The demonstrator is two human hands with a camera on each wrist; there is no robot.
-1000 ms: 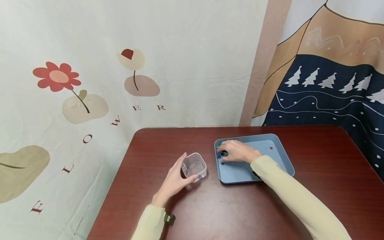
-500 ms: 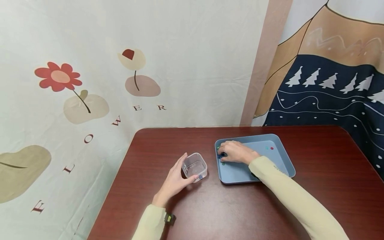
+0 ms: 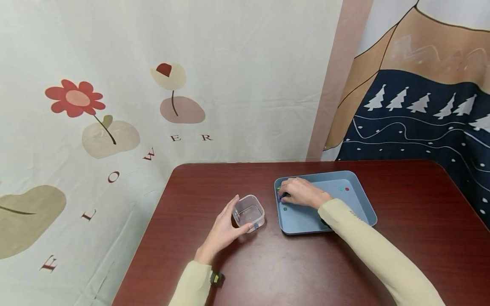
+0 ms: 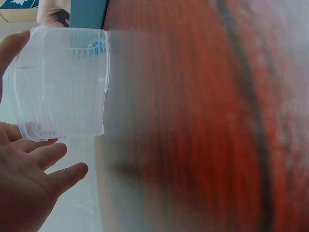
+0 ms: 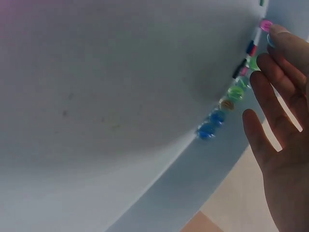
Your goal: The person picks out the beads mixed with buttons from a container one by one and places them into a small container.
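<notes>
In the head view, my left hand [image 3: 222,234] grips a small clear plastic box [image 3: 248,212] on the table, thumb on the near side and fingers on the far side. Low in the box lies a blue button [image 4: 97,47], seen through its wall. My right hand [image 3: 304,193] reaches into the left end of a blue tray [image 3: 317,223]. Its thumb and forefinger pinch a small blue-rimmed button [image 5: 270,39] beside a pink button [image 5: 266,25]. Several more buttons, blue, green and brown, line the tray wall below the fingers, such as a blue button [image 5: 206,130].
A green button [image 3: 285,209] lies alone in the tray's left half. A teal button [image 3: 340,188] and a red button [image 3: 347,189] lie at its far right. The dark red tabletop [image 3: 260,272] runs back to a printed cloth [image 3: 245,85].
My right thumb has moved closer to the fingers and slightly away from me, leaving the green button more exposed. The left hand and the box have stayed in place.
</notes>
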